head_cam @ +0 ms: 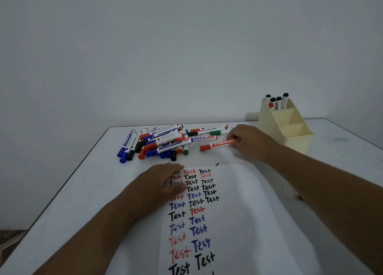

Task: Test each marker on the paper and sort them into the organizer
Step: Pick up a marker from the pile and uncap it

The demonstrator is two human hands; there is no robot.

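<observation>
Our left hand (pixel 165 180) lies flat on the upper left part of the paper (pixel 238 223), fingers straight and spread over the first rows of writing, and we judge it is there to pin the sheet so it does not slide while we write. Our right hand (pixel 246 142) reaches past the paper's far edge, and its fingertips pinch the back end of a red marker (pixel 217 145), which lies on the table (pixel 83 187) just to the right of the marker pile (pixel 157 142), its red cap pointing left toward the pile. We take this as the pick-up of the next marker to test; the cap is on, so it must come off before any stroke. The pile sits at the far side of the table, within reach of either hand, with blue, red, black and green caps mixed and stacked across each other; we cannot give an exact count, since many overlap, but there are well over a dozen. The cream organizer (pixel 290 129) stands at the far right corner, close to the reaching hand, which suits dropping in each tested marker. It shows three stepped compartments: the tallest, rear one holds four black-capped markers and one red cap, five in all, and the two lower ones look empty. On the paper we count roughly two dozen visible "Test" marks in black, blue and red, some hidden under our left hand.
</observation>
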